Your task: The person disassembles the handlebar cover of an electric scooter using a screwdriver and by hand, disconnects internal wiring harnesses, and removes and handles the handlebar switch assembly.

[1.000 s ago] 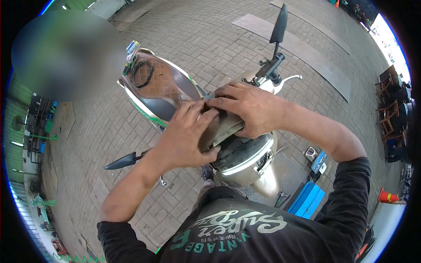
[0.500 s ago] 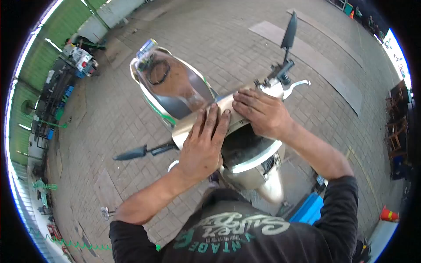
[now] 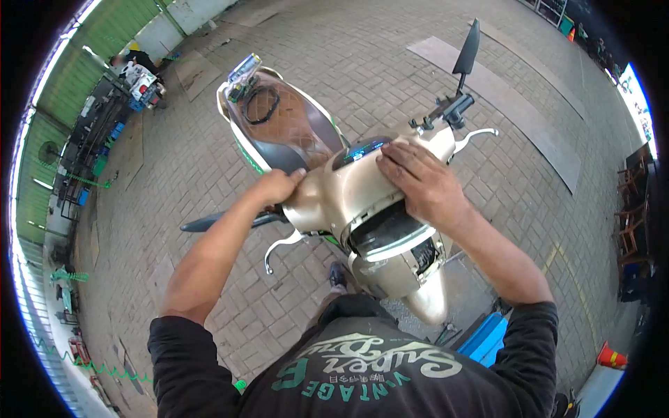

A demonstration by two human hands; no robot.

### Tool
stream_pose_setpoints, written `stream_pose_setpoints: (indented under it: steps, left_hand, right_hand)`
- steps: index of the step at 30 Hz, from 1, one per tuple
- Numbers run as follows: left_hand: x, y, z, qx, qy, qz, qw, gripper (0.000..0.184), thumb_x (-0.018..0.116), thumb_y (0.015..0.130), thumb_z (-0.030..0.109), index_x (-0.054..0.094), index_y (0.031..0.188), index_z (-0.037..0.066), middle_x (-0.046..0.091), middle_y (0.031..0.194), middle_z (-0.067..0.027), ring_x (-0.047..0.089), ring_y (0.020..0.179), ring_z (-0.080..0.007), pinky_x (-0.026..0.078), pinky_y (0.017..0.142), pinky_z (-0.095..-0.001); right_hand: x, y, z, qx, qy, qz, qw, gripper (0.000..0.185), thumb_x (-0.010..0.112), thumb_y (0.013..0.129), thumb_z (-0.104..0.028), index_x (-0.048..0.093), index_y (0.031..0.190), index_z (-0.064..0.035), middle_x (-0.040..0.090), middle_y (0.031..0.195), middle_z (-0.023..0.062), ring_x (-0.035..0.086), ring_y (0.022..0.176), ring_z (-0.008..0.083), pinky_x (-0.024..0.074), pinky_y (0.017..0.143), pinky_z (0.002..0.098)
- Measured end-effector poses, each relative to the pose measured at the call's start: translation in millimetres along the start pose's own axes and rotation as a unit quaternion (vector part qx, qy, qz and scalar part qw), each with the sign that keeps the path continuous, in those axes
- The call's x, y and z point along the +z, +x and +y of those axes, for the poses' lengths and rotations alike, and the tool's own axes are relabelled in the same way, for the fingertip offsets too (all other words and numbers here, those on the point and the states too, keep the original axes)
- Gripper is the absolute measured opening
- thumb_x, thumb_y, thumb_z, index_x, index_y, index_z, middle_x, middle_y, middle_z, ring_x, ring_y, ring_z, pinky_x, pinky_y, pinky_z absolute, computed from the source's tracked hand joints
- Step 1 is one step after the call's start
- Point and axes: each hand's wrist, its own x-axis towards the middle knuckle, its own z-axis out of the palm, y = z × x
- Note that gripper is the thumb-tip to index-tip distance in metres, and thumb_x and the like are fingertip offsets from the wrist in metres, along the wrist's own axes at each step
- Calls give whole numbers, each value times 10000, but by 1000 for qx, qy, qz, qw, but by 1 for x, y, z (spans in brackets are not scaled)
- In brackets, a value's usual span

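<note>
A gold scooter's handlebar cover (image 3: 362,184) lies beneath my two hands. At the cover's left rear edge, my left hand (image 3: 277,187) is closed on the rim, with most of its fingers hidden. My right hand (image 3: 421,177) rests flat on the right side of the cover, fingers stretched out beside the dark display (image 3: 361,150). Just below it is the front headlight opening (image 3: 387,233). The left brake lever (image 3: 282,249) and left mirror (image 3: 202,223) stick out near my left forearm. Beyond my right hand are the right grip (image 3: 456,108) and brake lever (image 3: 477,138).
Behind the handlebar sits the brown seat (image 3: 289,115) with a black cable loop (image 3: 261,104) on it. A blue box (image 3: 484,338) stands at lower right. Another scooter (image 3: 143,83) and a person are at far left. Chairs (image 3: 631,209) line the right side.
My left hand has moved from the cover's middle to its left rear edge, uncovering the display and the left brake lever. My right hand stays on the cover.
</note>
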Motion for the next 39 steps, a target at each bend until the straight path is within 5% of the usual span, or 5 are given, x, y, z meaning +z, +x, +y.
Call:
stream_pose_setpoints:
  steps: [9, 16, 25, 33, 39]
  left_hand:
    - [15, -13, 29, 50, 116, 20, 992, 710, 288, 992, 510, 646, 1048, -100, 608, 1137, -311, 579, 1087, -443, 440, 962, -466]
    - [24, -6, 11, -46, -165, 56, 984, 729, 391, 968, 561, 533, 1237, -101, 628, 1165, -214, 612, 1046, -275, 470, 882, -401]
    - [14, 42, -14, 50, 32, 203, 977, 677, 431, 948, 534, 670, 924, -98, 663, 904, -310, 660, 936, -401, 494, 808, -458]
    - [20, 31, -20, 7, -224, 140, 964, 514, 515, 926, 391, 673, 906, -98, 657, 975, -313, 639, 958, -440, 463, 849, -459]
    - [1, 4, 17, 92, 194, 122, 969, 471, 503, 927, 386, 684, 953, -48, 678, 938, -248, 648, 905, -401, 500, 814, -451]
  right_hand:
    - [-8, 25, -14, 5, -13, -248, 969, 604, 626, 733, -186, 522, 1313, -53, 530, 1290, 187, 465, 1273, 314, 308, 1073, 510]
    - [-9, 33, 7, -2, 63, -218, 974, 616, 671, 717, -161, 530, 1301, -29, 537, 1261, 204, 478, 1252, 342, 318, 1097, 507]
    - [4, 33, -2, -23, 33, -116, 992, 400, 553, 797, -194, 607, 1166, -50, 589, 1119, 238, 574, 1078, 371, 417, 945, 569]
    - [5, 53, -15, -4, -12, -124, 992, 313, 522, 847, -178, 647, 1101, -44, 619, 1093, 196, 601, 1058, 317, 421, 899, 470]
    - [-6, 33, -12, -18, -29, -119, 992, 308, 549, 826, -201, 648, 1092, -85, 625, 1115, 153, 601, 1044, 272, 445, 856, 406]
